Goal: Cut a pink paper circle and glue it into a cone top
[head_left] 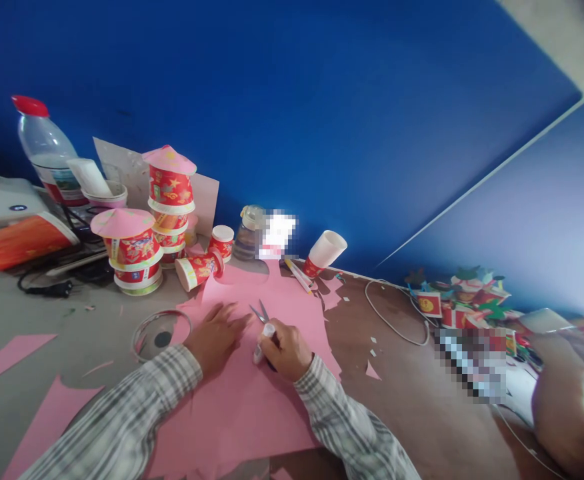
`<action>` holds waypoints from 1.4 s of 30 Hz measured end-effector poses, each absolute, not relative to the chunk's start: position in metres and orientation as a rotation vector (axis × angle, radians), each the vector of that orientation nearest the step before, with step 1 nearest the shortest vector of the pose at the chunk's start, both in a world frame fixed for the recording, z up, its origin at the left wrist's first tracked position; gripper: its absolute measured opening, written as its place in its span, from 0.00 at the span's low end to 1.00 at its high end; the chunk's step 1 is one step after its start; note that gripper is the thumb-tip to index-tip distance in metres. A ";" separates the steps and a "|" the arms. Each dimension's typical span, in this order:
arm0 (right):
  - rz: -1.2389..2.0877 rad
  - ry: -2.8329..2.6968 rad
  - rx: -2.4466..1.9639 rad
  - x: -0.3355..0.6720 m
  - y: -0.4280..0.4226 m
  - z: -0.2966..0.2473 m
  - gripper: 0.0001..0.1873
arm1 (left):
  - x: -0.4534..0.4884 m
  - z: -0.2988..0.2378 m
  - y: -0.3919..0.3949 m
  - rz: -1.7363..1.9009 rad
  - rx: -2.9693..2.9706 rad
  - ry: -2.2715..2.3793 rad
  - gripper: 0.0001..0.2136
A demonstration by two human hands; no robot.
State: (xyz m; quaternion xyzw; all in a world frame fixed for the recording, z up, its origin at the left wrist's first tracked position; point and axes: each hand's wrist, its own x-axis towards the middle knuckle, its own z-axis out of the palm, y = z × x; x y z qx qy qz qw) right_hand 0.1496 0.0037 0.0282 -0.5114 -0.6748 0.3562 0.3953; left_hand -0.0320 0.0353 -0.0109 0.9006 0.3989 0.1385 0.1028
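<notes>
A large sheet of pink paper (252, 413) lies on the table under both hands, its top edge cut into curves. My left hand (218, 339) rests flat on it, fingers spread, holding nothing. Closed around a small white-capped tube (267, 339), perhaps a glue stick, is my right hand (288, 350). The blades of a pair of scissors (259, 312), slightly parted, stick out past the same hand; its fingers hide the handles. Left of my left hand is a clear round ring or roll (142, 337), possibly tape.
Red paper-cup towers with pink cone roofs (171, 177) stand at back left, near a plastic bottle (55, 157). A white-and-red cup (326, 253) and a marker (298, 276) lie beyond the sheet. Another person's arm (565, 400) is at right, by cup crafts (465, 300). Paper scraps are scattered about.
</notes>
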 end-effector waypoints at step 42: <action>0.250 -1.288 -1.519 0.213 0.065 -0.026 0.21 | -0.029 -0.004 0.037 0.772 2.460 1.404 0.13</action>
